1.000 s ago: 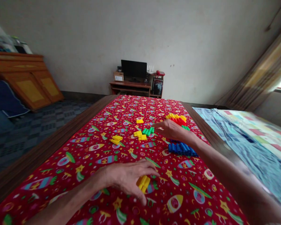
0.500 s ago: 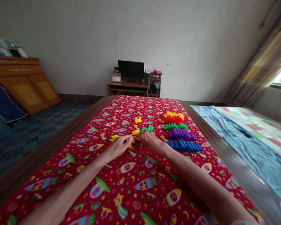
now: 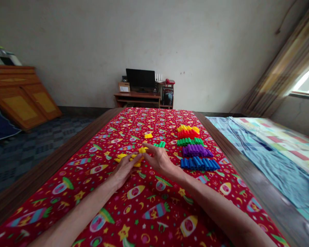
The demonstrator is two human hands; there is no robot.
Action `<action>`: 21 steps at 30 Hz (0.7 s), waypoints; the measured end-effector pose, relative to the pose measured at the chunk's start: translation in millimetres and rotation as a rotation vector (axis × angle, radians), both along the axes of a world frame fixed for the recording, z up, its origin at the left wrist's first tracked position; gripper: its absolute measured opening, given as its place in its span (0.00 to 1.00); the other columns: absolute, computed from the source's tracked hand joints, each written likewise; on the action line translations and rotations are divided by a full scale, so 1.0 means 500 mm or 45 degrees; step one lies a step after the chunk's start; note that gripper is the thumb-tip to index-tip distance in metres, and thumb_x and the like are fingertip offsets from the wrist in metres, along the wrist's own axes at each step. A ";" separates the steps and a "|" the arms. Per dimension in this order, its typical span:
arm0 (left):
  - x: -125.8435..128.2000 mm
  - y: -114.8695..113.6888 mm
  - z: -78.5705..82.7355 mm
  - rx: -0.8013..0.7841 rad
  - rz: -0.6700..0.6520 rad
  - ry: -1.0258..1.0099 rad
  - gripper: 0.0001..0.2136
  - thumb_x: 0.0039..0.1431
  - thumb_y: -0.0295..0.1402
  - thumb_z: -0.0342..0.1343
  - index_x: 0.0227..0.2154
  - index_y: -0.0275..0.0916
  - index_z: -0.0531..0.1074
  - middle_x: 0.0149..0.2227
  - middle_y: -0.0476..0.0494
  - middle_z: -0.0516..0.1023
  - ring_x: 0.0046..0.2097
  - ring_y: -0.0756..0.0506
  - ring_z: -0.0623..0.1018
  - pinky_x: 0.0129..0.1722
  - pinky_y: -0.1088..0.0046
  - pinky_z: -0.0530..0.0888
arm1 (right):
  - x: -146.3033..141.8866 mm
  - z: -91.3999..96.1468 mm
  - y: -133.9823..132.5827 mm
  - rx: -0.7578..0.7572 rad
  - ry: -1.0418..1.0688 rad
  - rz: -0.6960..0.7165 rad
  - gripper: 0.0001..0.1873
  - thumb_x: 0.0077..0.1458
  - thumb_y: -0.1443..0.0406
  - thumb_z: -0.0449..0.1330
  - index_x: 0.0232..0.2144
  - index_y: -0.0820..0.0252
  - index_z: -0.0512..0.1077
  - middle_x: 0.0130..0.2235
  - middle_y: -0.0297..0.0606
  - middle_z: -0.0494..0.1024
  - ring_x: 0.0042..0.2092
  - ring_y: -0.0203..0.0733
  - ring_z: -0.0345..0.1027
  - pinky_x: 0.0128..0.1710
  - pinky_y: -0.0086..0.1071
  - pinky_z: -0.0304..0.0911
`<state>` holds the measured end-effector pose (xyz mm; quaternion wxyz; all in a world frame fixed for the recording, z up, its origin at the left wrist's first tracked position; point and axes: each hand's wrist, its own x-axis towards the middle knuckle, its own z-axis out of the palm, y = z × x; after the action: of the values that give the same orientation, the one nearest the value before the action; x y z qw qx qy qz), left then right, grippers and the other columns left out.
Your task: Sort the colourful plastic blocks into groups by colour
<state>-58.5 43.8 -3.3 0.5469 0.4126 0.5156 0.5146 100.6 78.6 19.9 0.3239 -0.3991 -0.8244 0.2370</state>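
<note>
My left hand [image 3: 125, 168] rests low over the cloth, its fingers closed around yellow tube-like plastic pieces [image 3: 137, 164] that show between and below them. More yellow pieces [image 3: 120, 156] lie just beyond its knuckles. My right hand [image 3: 158, 158] meets it from the right, with thumb and forefinger pinching a yellow piece [image 3: 142, 150]. The fingertips of both hands nearly touch and partly hide what they hold. Behind my right hand lie several green pieces [image 3: 160, 144]. A separate yellow piece [image 3: 148, 136] sits farther back.
On the right, pieces lie grouped by colour: yellow [image 3: 187, 128], red [image 3: 188, 134], green [image 3: 190, 141], purple [image 3: 197, 150] and blue [image 3: 200, 163]. A red patterned cloth [image 3: 144, 212] covers the table. A desk with a monitor [image 3: 140, 80] stands beyond; a bed [image 3: 267, 147] is at right.
My right hand has shifted its grip on the yellow piece and drawn it closer to the left hand. The whole view has turned slightly, moving the scene left.
</note>
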 end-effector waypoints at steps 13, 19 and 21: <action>0.011 -0.012 0.013 0.114 0.036 0.517 0.15 0.43 0.47 0.59 0.20 0.39 0.70 0.20 0.50 0.71 0.25 0.47 0.69 0.25 0.72 0.63 | 0.027 0.046 -0.031 0.803 -0.750 0.403 0.12 0.60 0.74 0.51 0.44 0.63 0.69 0.45 0.47 0.74 0.47 0.49 0.64 0.40 0.39 0.66; 0.016 -0.010 0.002 0.124 -0.071 0.477 0.17 0.46 0.50 0.58 0.23 0.40 0.71 0.22 0.49 0.73 0.25 0.46 0.70 0.24 0.72 0.65 | 0.075 0.090 0.006 0.653 -0.563 0.536 0.21 0.56 0.79 0.51 0.49 0.61 0.70 0.45 0.43 0.76 0.48 0.42 0.67 0.46 0.34 0.66; 0.019 -0.011 0.002 0.087 -0.103 0.349 0.19 0.48 0.52 0.58 0.32 0.40 0.71 0.25 0.49 0.75 0.25 0.46 0.72 0.23 0.73 0.66 | 0.132 0.123 0.069 0.563 -0.431 0.485 0.23 0.55 0.78 0.53 0.52 0.59 0.70 0.49 0.42 0.76 0.49 0.40 0.69 0.48 0.34 0.66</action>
<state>-48.8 38.2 -2.4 0.4773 0.5178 0.5504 0.4484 166.8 113.0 81.1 0.2110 -0.1916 -0.9577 0.0391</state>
